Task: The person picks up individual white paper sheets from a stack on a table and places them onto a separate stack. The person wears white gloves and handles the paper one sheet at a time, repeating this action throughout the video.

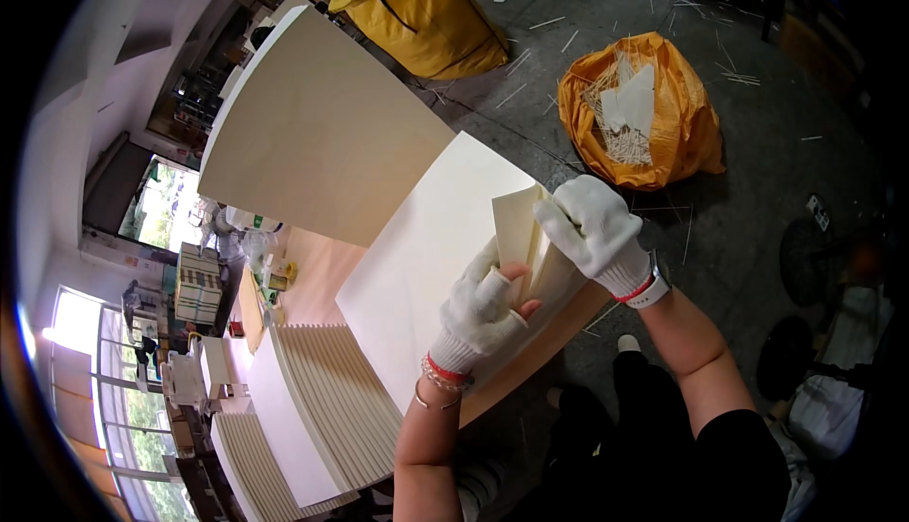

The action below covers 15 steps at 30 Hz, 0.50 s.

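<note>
A cream folded board piece [514, 224] stands tilted over a large white sheet [440, 233] on the work table, its narrow layered edges facing right. My left hand [478, 316], in a white glove with some bare fingertips showing, grips the lower part of this piece. At its upper right edge, my right hand [595, 230], also gloved in white, has its fingers closed against the board. The glove hides exactly what the right fingertips pinch. A white-strapped watch [655, 283] sits on my right wrist.
Beyond the sheet rises a large cream board stack [317, 129]. Layered white stacks [336, 404] stand at the lower left. An orange bag [696, 120] of thin strips and scraps sits on the floor, right of a tall yellow bag [431, 35]. Loose strips [547, 22] litter the floor.
</note>
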### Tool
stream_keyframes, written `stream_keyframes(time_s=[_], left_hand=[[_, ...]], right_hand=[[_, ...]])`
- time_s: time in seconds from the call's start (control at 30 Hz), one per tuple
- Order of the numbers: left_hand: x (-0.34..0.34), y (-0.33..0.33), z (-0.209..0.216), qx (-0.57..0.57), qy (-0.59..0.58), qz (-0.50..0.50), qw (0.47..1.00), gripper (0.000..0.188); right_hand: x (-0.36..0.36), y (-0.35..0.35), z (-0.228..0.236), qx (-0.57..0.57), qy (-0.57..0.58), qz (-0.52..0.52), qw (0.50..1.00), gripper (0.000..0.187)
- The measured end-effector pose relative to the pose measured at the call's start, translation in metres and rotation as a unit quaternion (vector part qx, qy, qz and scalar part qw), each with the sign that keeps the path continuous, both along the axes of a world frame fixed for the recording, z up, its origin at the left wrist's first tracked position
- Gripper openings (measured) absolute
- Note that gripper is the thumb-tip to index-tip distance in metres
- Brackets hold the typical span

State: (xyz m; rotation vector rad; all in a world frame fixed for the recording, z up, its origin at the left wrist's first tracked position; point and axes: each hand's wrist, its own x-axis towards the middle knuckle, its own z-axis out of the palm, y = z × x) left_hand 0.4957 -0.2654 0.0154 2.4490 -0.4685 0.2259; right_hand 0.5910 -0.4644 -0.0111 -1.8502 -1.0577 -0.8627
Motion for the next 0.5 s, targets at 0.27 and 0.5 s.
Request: stream_keyframes(time_s=[0.27, 0.5], left_hand=[[-0.0028, 0.0009, -0.0004, -0.002, -0.008, 0.014, 1.000, 0.041], [0.0056, -0.0018, 0.0070, 0.000, -0.019, -0.045, 0.999, 0.041]], right_hand=[[-0.0026, -0.0030, 0.0075, 0.040, 0.142, 0.043, 0.988, 0.010], [-0.0008, 0.0033, -0.0008, 0.038, -0.020, -0.014, 0.999, 0.007]])
